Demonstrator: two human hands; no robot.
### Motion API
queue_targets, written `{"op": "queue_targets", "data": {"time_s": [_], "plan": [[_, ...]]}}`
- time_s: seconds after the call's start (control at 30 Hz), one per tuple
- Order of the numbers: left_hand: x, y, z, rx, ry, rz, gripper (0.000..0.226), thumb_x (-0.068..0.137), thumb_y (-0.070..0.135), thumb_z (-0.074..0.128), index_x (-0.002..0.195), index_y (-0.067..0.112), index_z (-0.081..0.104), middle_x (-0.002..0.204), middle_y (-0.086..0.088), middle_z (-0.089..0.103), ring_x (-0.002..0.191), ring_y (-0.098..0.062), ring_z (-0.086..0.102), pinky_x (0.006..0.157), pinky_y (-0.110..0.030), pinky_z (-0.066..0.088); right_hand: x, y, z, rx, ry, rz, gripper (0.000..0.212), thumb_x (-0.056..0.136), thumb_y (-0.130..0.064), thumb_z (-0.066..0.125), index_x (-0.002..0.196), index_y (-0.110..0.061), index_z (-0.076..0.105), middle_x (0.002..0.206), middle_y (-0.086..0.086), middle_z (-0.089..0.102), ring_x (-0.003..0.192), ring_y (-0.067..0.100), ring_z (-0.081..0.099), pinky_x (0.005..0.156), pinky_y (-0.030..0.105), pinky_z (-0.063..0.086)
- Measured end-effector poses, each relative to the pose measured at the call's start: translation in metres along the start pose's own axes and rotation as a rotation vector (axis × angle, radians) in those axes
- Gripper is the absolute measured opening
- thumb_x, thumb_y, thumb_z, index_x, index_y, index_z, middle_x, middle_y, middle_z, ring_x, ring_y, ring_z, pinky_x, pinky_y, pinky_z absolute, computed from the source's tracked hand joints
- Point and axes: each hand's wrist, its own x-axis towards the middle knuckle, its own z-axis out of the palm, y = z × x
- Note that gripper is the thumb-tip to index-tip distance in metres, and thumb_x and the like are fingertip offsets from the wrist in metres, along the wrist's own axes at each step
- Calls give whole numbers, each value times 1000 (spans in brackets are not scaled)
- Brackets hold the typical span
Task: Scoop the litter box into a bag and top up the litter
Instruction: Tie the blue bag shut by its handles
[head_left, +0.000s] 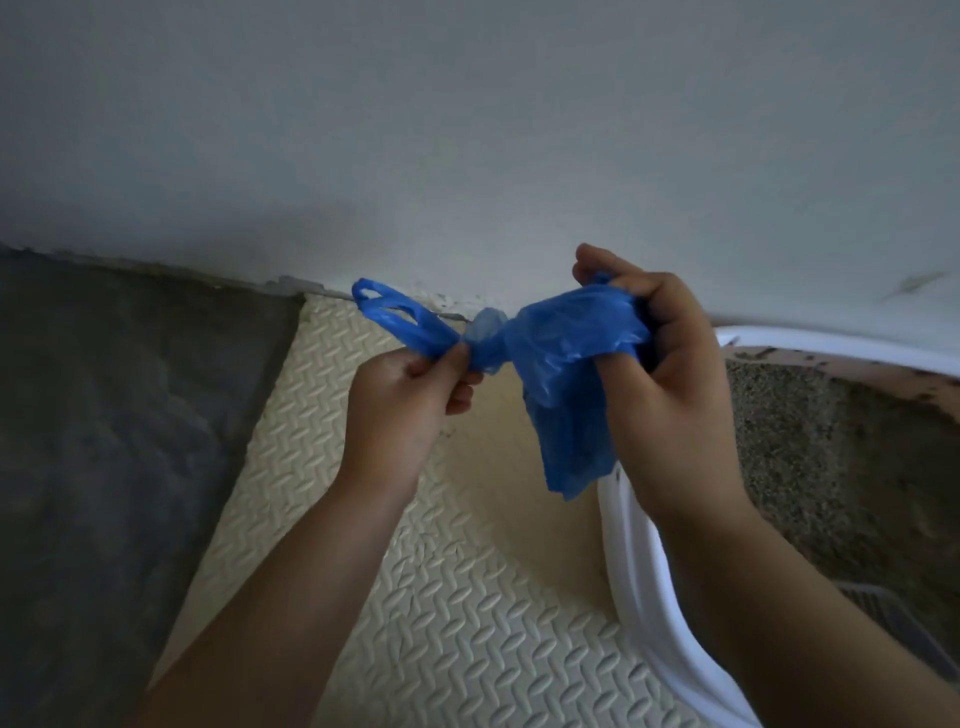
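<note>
Bag (566, 364) — handles pinched in left hand (405, 400), body gripped in right hand (670, 374) (over litter box (641, 603) rim, above mat (441, 623)).

Hidden and cut-off parts around the blue bag (566, 353) and the litter box (639, 582)

One end of the blue bag is covered by the curled fingers of the right hand (670, 374), and the base of its handles is hidden in the pinch of the left hand (400, 400). What lies inside cannot be told. The litter box is cut off by the right and bottom edges, and its near rim is crossed by the right forearm. A grey slotted object (883, 618) is half hidden behind that forearm and cannot be identified.
</note>
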Motion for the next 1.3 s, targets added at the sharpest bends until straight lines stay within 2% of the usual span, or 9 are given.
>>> {"op": "queue_targets", "data": {"time_s": [0.23, 0.4, 0.7, 0.77, 0.87, 0.97, 1.07, 1.17, 1.3], "plan": [[-68, 81, 2, -149, -141, -262, 16, 90, 13, 61, 76, 9, 68, 59, 1, 67, 54, -6, 59, 54, -17, 50, -21, -101, 2, 284, 165, 149, 26, 92, 12, 32, 100, -7, 48, 117, 2, 67, 112, 14, 63, 98, 43, 50], [-107, 168, -21, -249, -168, -351, 16, 90, 12, 61, 75, 11, 66, 60, 2, 66, 54, -7, 58, 57, -20, 50, -15, -202, 9, 316, 162, 181, 25, 91, 9, 34, 95, -9, 50, 102, 6, 70, 102, 21, 67, 88, 38, 54], [-179, 410, -111, -24, -85, -118, 14, 86, 30, 66, 74, 23, 65, 65, 7, 69, 57, -2, 62, 67, -31, 56, 7, -479, 51, 87, 51, 30, 23, 92, 8, 34, 93, -12, 45, 82, -11, 62, 78, 5, 61, 72, 18, 49], [-203, 466, -136, -12, -47, -35, 13, 83, 32, 69, 90, 23, 63, 78, 8, 69, 69, 0, 65, 75, -34, 57, 4, -545, 62, 63, 43, 28, 19, 94, 5, 35, 95, -12, 44, 87, -7, 61, 81, 6, 60, 74, 19, 49], [-237, 540, -169, -55, 118, 160, 80, 72, 30, 81, 137, 24, 35, 127, 5, 54, 109, -1, 57, 83, -13, 49, -1, -631, 75, 67, 73, -9, 13, 97, -2, 36, 99, -11, 44, 91, -5, 60, 83, 6, 60, 75, 19, 49], [-264, 589, -200, 180, 409, 429, 118, 61, 35, 88, 149, 20, 12, 148, -5, 27, 134, -13, 33, 106, -24, 38, -11, -700, 88, 95, 81, -33, 14, 97, -2, 35, 101, -11, 45, 89, -8, 61, 79, 1, 61, 71, 15, 48], [-292, 621, -227, 379, 534, 670, 86, 71, 38, 80, 141, 14, 36, 136, -3, 38, 123, -10, 36, 101, -20, 36, -26, -748, 97, 158, 37, -32, 16, 98, -3, 36, 98, -15, 47, 86, -9, 61, 78, 2, 61, 71, 17, 49], [-324, 641, -245, 477, 374, 809, 33, 90, 32, 60, 116, 12, 60, 109, -1, 56, 91, -7, 54, 75, -14, 48, -42, -784, 100, 203, -36, -25, 17, 98, -6, 38, 95, -20, 48, 86, -8, 63, 79, 6, 61, 73, 22, 50], [-385, 660, -251, 335, 307, 649, 41, 92, 46, 47, 119, 16, 58, 107, 6, 62, 85, -7, 63, 76, -19, 55, -70, -823, 97, 254, -168, -44, 17, 98, -8, 39, 95, -21, 49, 90, -5, 63, 83, 10, 61, 77, 25, 52]]}}
